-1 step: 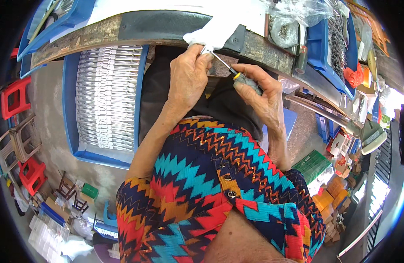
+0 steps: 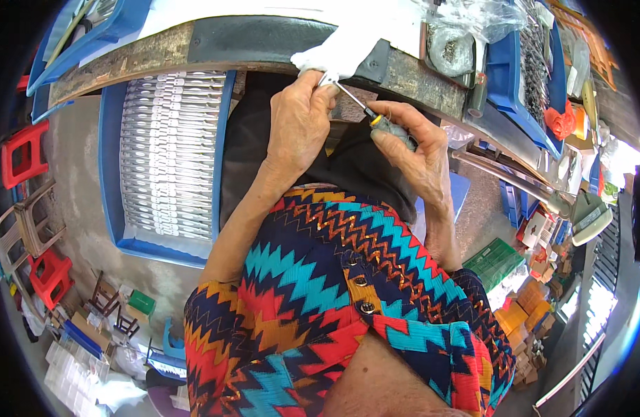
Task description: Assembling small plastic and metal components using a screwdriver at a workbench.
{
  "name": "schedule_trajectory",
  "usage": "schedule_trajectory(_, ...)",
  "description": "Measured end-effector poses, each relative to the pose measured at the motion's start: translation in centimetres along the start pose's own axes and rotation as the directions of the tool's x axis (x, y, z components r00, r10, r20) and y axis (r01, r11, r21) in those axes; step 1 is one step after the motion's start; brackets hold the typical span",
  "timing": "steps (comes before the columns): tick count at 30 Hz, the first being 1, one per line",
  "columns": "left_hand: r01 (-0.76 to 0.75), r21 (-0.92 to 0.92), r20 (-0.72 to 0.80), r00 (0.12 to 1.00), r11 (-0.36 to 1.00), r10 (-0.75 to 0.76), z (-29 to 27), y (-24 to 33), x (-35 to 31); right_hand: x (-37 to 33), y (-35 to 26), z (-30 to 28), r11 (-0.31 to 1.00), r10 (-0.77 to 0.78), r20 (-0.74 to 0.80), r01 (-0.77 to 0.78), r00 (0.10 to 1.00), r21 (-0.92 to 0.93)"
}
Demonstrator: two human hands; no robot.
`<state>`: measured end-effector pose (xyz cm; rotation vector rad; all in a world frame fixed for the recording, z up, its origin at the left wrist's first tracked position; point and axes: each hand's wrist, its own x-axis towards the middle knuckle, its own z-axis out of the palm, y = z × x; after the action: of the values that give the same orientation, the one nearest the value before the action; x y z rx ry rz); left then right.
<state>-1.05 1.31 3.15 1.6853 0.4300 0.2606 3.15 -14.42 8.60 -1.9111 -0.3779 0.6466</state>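
Note:
At the bench edge my left hand (image 2: 299, 124) is closed, its fingertips pinching a small pale metal part (image 2: 327, 80) with a dark spot on it. Most of that part is hidden by the fingers and a white sheet (image 2: 351, 48) draped over the edge. In my right hand (image 2: 424, 149) is a screwdriver (image 2: 375, 120) with a yellow band and a grey wrapping round its handle. Its thin shaft slants up and left, and the tip meets the part by my left fingers.
A blue tray (image 2: 109, 174) left of my legs holds rows of slim silvery metal pieces. On the bench's right stands a blue bin (image 2: 504, 69) of small dark metal parts beside a roll in clear plastic (image 2: 452, 52). Red stools (image 2: 25, 156) stand far left; a green crate (image 2: 495, 263) lies right.

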Motion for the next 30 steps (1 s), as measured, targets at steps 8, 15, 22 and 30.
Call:
schedule_trajectory(8,-0.168,0.202,-0.074,0.980,0.965,0.186,0.6,-0.9,-0.2,0.6,-0.6,-0.4,0.925,-0.247,0.067,0.256,0.967,-0.283)
schedule_trajectory(15,-0.234,0.308,-0.056,0.963,0.922,0.263,1.0,-1.0,-0.2,0.5,-1.5,0.0,0.379,-0.501,0.295,0.513,0.814,-0.770)
schedule_trajectory(22,-0.308,0.339,-0.046,0.938,0.889,0.343,1.2,-1.9,0.1,1.1,-0.6,0.0,0.415,-0.496,0.340,0.562,0.799,-0.715)
schedule_trajectory(30,-0.341,0.322,-0.075,0.921,0.883,0.383,1.3,-1.9,0.2,1.5,0.5,1.0,0.782,-0.485,0.062,0.464,0.872,-0.416)
